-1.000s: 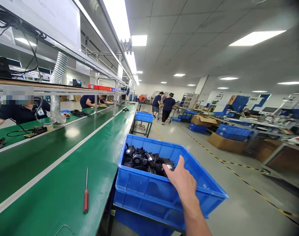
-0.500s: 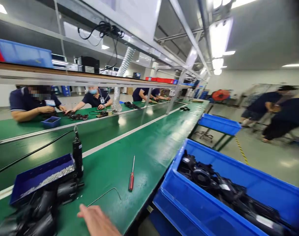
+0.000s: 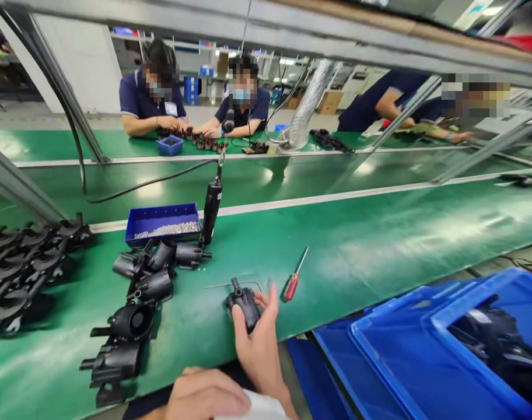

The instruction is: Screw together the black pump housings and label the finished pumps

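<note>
My right hand (image 3: 262, 335) is closed around a small black plastic housing (image 3: 247, 307), thumb on its near side and one finger sticking up. It is held low over the green bench. Just behind the housing lies a thin bent metal rod (image 3: 217, 286). A screwdriver (image 3: 296, 277) with a red handle rests to the right of this hand. At the bottom edge my left hand (image 3: 209, 394) has its fingers curled beside my right wrist, against something white (image 3: 259, 405), perhaps cloth; what it grips is unclear.
More black housings (image 3: 154, 286) lie to the left, with rows of black parts (image 3: 18, 274) beyond. A blue tray (image 3: 163, 211) holds small metal pieces, and a black power screwdriver (image 3: 212, 210) hangs beside it. Blue crates (image 3: 392, 338) stand at right. Co-workers (image 3: 152, 99) sit opposite.
The view has swung left. A black housing is now in my right hand, and my left hand shows at the bottom; before, one blurred hand was near the bent rod. Screwdriver and rod lie still.
</note>
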Motion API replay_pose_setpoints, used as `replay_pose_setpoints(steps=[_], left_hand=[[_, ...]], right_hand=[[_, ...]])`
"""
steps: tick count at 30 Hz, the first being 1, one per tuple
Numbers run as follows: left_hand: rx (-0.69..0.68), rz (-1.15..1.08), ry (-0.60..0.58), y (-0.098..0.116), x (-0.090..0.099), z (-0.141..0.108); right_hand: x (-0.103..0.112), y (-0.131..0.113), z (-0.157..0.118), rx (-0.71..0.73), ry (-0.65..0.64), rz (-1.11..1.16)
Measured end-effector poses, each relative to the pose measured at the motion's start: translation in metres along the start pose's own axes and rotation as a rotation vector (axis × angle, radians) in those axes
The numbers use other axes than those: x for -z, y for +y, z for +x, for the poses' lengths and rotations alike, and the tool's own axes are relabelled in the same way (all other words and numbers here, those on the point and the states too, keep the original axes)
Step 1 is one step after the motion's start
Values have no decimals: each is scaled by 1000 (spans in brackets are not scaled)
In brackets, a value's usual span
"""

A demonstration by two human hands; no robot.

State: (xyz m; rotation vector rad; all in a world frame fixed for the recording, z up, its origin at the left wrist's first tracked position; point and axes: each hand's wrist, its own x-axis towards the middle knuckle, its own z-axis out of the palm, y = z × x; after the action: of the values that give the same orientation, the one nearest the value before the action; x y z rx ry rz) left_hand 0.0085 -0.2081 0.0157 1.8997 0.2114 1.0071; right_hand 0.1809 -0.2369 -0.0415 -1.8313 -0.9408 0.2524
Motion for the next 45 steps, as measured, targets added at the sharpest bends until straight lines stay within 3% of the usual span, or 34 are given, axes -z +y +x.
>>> replay_pose_setpoints(steps=[2,6,8,11,15,18,26,40,45], left_hand=[[143,-41,34,-5,-7,2],[693,-237,202,-10,-9,12],[876,-284,163,-13,-6,19],[997,-210,-24,-19,-5,30],[1047,-143,-157,-27,-12,38],[1019,-102,-160,-32,-19,39],[961,-153,-138,-35,-23,38],[955,-143,-140,-37,-22,36],[954,-126,-143,-36,-22,38]], right_hand=[[7,4,-6,-78,-32,83],[31,11,-14,-154,-121,175],[54,15,-5,-200,-100,216],[89,18,22,-198,-52,281],[100,13,56,-216,-336,413],[88,8,62,-235,-415,425],[80,4,48,-250,-395,354],[81,-11,50,8,-309,175],[82,-15,45,192,-249,32]])
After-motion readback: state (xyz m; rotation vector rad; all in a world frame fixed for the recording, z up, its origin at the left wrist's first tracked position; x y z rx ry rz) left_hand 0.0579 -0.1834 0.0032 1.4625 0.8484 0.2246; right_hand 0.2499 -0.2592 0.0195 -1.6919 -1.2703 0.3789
